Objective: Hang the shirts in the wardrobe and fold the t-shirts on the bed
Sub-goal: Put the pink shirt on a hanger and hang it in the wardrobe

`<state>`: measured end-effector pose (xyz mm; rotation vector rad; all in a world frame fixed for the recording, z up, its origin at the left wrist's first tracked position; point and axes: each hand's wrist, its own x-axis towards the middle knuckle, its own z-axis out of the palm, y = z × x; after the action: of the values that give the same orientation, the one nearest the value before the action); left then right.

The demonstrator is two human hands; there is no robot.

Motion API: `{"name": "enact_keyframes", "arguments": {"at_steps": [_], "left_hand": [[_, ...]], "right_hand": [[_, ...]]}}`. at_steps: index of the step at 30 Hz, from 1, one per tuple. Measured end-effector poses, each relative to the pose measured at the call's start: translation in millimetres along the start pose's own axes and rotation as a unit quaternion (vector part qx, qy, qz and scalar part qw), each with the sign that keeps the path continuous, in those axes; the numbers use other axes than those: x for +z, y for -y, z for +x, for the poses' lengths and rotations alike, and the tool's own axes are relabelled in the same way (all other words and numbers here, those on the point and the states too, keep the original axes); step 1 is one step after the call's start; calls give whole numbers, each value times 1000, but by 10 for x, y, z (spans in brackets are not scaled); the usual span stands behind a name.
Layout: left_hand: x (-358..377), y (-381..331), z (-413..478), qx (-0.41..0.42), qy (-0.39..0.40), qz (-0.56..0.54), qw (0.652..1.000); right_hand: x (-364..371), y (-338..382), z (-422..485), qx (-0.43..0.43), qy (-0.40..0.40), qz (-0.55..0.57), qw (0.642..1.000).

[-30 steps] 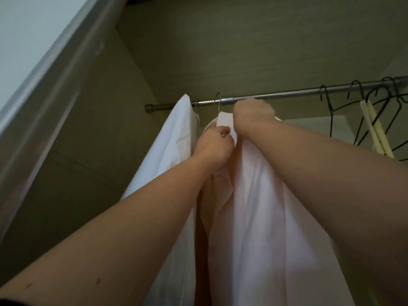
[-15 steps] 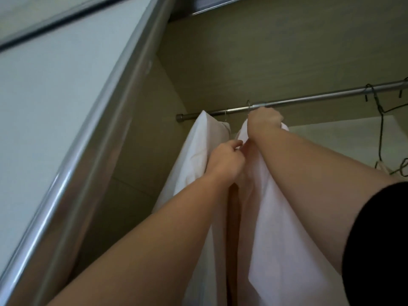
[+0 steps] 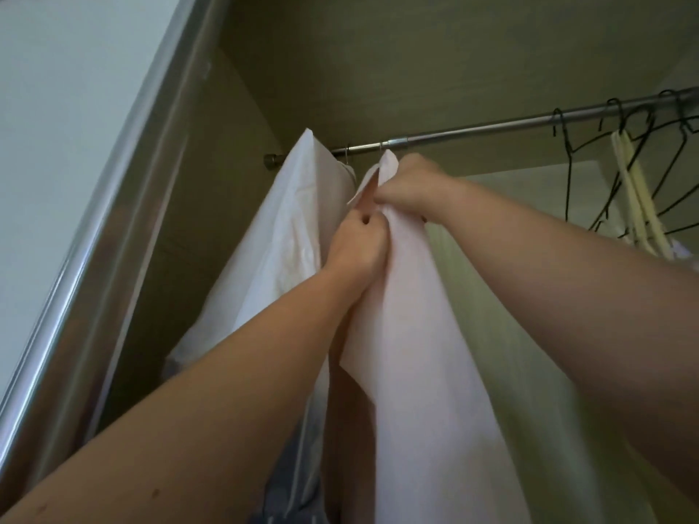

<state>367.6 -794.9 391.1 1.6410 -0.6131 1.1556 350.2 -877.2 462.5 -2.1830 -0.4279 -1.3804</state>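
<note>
A pale pink shirt (image 3: 412, 334) hangs from the metal wardrobe rail (image 3: 472, 128) on a hanger whose hook shows just above its collar. My left hand (image 3: 355, 245) pinches the shirt's front edge below the collar. My right hand (image 3: 410, 187) grips the fabric just beside it, near the collar. The two hands almost touch. To the left a white shirt (image 3: 291, 228) hangs on its own hanger, against the pink one.
Several empty black wire hangers (image 3: 620, 153) and a pale yellow hanger (image 3: 635, 191) hang on the rail at the right. The sliding door's metal frame (image 3: 113, 228) runs along the left. A blue-grey garment (image 3: 291, 482) shows low down between the shirts.
The view has swung back right, bringing the empty hangers into sight. My right hand has dropped from the hanger's top to the collar front, close to my left hand.
</note>
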Motion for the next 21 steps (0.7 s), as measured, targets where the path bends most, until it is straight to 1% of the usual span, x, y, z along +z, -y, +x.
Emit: {"name": "enact_keyframes", "arguments": {"at_steps": [2,3,5,8,11,14,17,19,21], "left_hand": [[-21,-40,-111,-4,4,-3,1000],[-35,-42,-149,-7,9,0,1000],[-72,-49,-228,-18,11,12,1000],[-151,-71,-370,-47,-10,25,999],[-215,-91,-517,-87,-21,41,995],[-283,-91,-681,-127,-1,87,988],[-369,-90,-869,-159,-1,104,982],[-420,-120,-1006,-182,1,95,979],[-458,-203,-1117,-207,0,65,976]], "right_hand": [[66,-59,-225,10,37,119,992],[95,-88,-326,15,47,159,986],[127,-146,-510,27,57,220,973],[117,-233,-763,40,80,289,953],[82,-310,-997,50,109,339,933],[85,-386,-1191,72,155,374,912],[94,-416,-1367,96,190,412,886],[77,-412,-1485,101,209,429,873],[34,-390,-1594,99,223,433,868]]}}
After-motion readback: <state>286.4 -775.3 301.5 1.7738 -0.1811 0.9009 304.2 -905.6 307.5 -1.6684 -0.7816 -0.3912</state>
